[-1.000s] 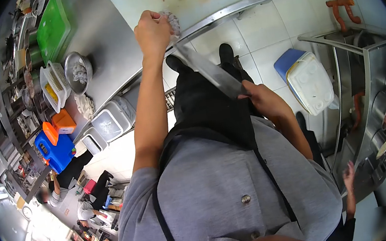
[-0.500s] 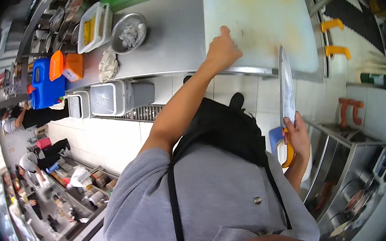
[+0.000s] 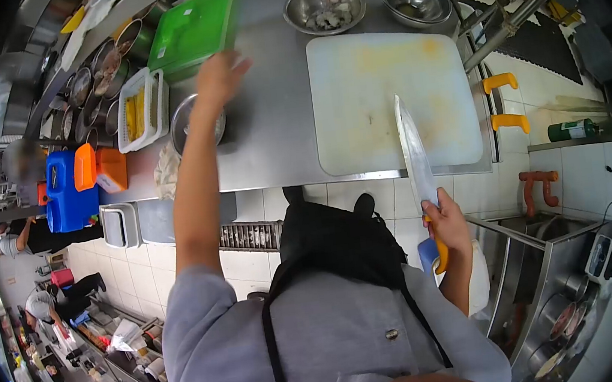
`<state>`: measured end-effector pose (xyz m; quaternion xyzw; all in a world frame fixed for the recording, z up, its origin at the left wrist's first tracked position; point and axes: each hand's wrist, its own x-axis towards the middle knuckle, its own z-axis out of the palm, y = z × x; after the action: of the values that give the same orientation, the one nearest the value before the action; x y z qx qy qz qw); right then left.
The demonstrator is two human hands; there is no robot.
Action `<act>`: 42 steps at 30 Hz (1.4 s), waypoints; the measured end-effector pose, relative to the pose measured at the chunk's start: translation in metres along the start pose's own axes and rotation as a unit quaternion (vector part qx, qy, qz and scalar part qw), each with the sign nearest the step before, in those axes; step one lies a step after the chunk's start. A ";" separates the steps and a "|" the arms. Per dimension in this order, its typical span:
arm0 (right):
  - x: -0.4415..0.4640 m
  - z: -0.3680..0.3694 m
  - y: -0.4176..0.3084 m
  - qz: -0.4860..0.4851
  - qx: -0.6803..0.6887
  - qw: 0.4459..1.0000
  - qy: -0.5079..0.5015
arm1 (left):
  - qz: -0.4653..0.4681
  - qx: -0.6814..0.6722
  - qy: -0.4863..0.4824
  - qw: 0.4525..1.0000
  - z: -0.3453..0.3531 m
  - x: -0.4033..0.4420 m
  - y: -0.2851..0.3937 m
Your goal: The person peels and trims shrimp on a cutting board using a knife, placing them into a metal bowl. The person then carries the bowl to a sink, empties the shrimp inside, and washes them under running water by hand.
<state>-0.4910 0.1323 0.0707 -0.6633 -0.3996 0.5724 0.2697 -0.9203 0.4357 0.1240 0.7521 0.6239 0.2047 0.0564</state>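
Right grip [image 3: 448, 223] is clutching the knife [image 3: 415, 154] tip-outward, likely for safety, as left grip [image 3: 220, 80], unclear whether clenched, is hovering upper left!

Knife [image 3: 419, 178]: silvery blade [image 3: 408, 134], yellow handle [image 3: 442, 255]
Cutting board [image 3: 349, 103]: milky white, blotched yellow-orange
Box lid [image 3: 191, 29]: bright green
Jug [image 3: 64, 190]: vivid blue
Apron [image 3: 335, 244]: solid black
Shirt [image 3: 336, 323]: plain grey
Floor [image 3: 249, 265]: white, gridded tiles
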 end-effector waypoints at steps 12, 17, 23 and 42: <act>-0.042 0.027 0.008 0.077 0.102 0.985 0.117 | 0.131 0.069 -0.069 0.987 0.200 0.190 0.089; -0.028 0.007 0.032 0.080 0.126 0.985 0.091 | 0.077 -0.041 -0.119 0.989 0.160 0.162 0.117; 0.016 -0.004 0.011 0.000 0.099 0.994 0.047 | 0.175 -0.128 0.010 0.976 0.137 0.066 0.149; -0.008 0.009 0.064 0.024 0.161 0.983 0.089 | 0.188 0.046 -0.027 0.981 0.211 -0.125 0.210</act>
<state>-0.4857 0.0901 0.0212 -0.6690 -0.2607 0.5741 0.3936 -0.6658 0.3065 -0.0265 0.8627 0.4787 0.1629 -0.0008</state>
